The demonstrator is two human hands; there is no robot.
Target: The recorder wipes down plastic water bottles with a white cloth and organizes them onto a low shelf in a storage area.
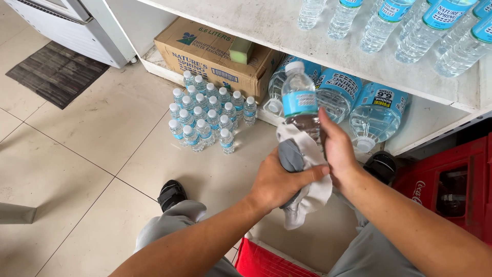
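Note:
My right hand (339,150) grips a clear plastic water bottle (300,101) with a blue label and white cap, held upright in front of me. My left hand (279,182) clutches a white and grey cloth (307,195) pressed around the bottle's lower part, which the cloth hides. Both hands meet at the bottle, above the tiled floor.
Several small capped bottles (207,118) stand grouped on the floor by a cardboard box (210,56). Big water jugs (376,115) lie under a white shelf (287,31) holding more bottles (410,25). A red crate (451,184) sits right, a dark mat (54,72) left.

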